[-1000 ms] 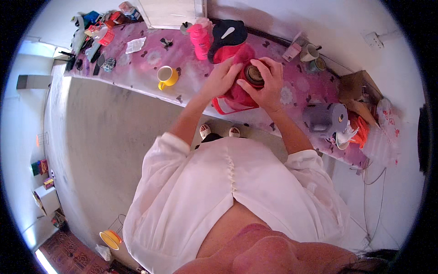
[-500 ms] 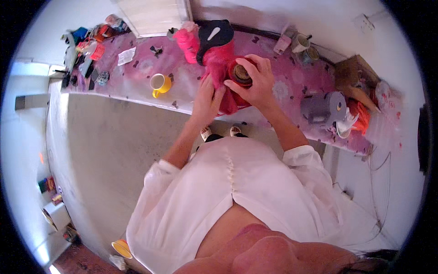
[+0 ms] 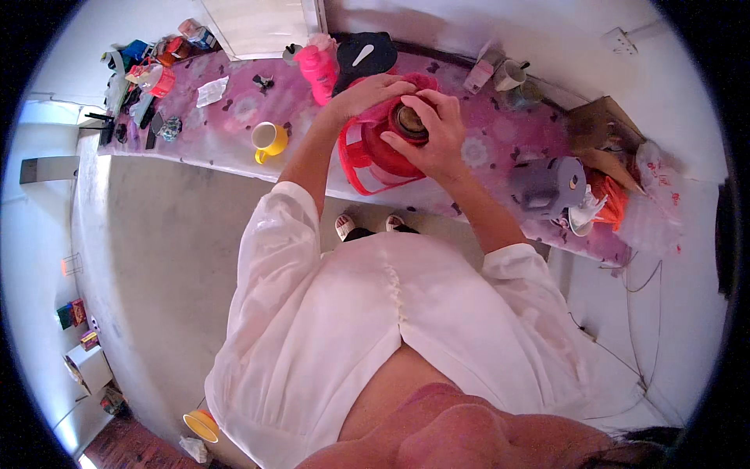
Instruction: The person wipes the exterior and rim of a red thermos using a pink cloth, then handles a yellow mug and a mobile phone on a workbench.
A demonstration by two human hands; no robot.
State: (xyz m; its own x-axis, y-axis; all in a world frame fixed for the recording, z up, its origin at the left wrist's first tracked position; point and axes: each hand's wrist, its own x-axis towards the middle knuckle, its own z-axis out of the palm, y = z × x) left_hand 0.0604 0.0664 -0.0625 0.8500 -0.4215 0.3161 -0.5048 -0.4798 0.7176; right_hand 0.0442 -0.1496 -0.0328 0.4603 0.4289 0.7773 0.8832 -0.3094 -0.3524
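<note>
A red flask with a round brown stopper stands at the table's near edge. My right hand is wrapped round its top, thumb across the front and fingers over the right side of the stopper. My left hand reaches over the back left of the flask, fingers closed on a red cloth bunched behind the stopper; the fingertips are partly hidden. Just behind are a pink bottle and a black paddle-shaped case with a white mark. A yellow mug sits to the left.
The long patterned table holds piled small items at the far left. At right are cups, a grey jug, a cardboard box, orange and clear plastic bags, with cables hanging below. A door panel and wall socket are behind.
My left hand has risen from the left side of the flask to its back, with the red cloth moved up behind the stopper, uncovering the flask's red body. My right hand stays on the top.
</note>
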